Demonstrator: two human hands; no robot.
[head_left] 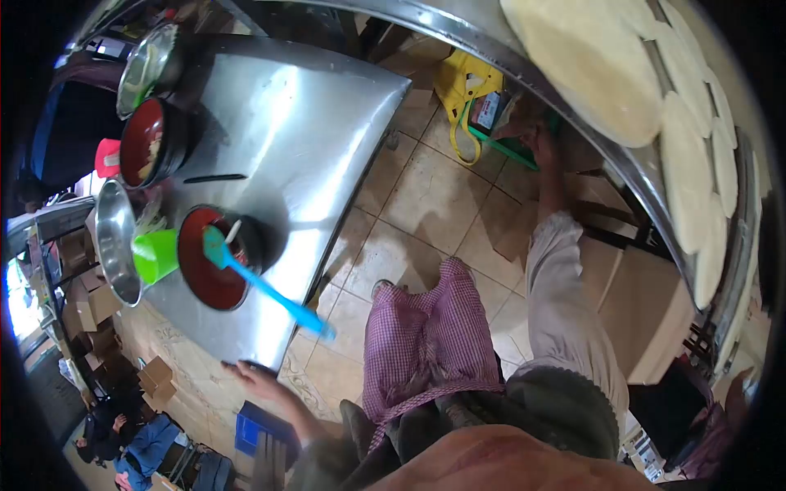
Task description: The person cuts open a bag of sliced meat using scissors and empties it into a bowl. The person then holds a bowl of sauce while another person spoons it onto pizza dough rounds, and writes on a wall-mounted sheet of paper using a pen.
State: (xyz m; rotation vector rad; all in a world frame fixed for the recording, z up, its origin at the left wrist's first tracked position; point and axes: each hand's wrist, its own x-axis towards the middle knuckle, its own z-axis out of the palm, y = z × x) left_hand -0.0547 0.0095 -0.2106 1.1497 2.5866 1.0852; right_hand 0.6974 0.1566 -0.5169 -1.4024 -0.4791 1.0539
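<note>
My left hand (254, 380) is beside the front corner of the steel table (336, 123), fingers stretched out and holding nothing. Reaching down to the right, my right hand (540, 146) is at a green crate (512, 153) under the counter. Shadow covers its fingers, and a brownish thing (516, 114) lies against them. Inside the crate there is also a small box with a white label (488, 110), and a yellow bag (467, 78) hangs over the side. On the table, a light-blue spatula (274, 293) leans across a dark bowl with a red inside (192, 262).
A second red-lined bowl (142, 139), metal bowls (115, 237) and a green cup (155, 255) line the table's far side. Flat dough rounds (589, 65) lie on the counter at upper right. A cardboard box (643, 307) stands right; a person (110, 425) is at lower left.
</note>
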